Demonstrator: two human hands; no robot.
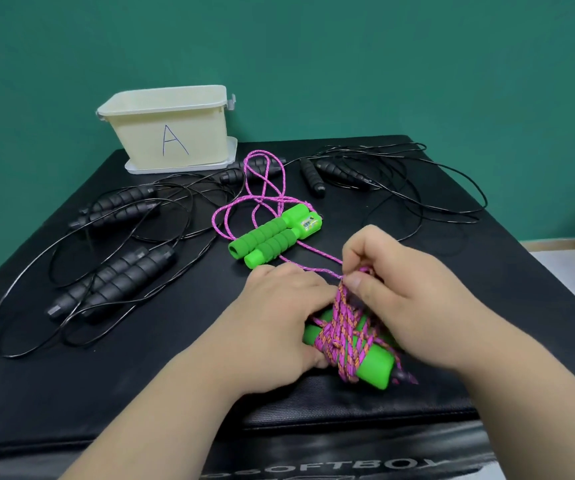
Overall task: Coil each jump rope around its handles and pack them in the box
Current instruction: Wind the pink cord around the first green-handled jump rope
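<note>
A green-handled jump rope (pixel 365 358) lies near the front of the black mat, its pink cord wound around both handles. My left hand (pixel 279 317) grips the handles from the left. My right hand (pixel 403 292) pinches the pink cord just above the coil. A second green-handled rope (pixel 275 237) lies uncoiled behind my hands, its pink cord (pixel 262 188) looping toward the box. The cream box (pixel 172 133), marked "A", stands open at the back left on its lid.
Several black jump ropes lie loose on the black mat (pixel 71 393): two pairs of handles at the left (pixel 116 282) (pixel 116 206), others at the back (pixel 313 178), with thin black cords sprawling widely. A green wall rises behind.
</note>
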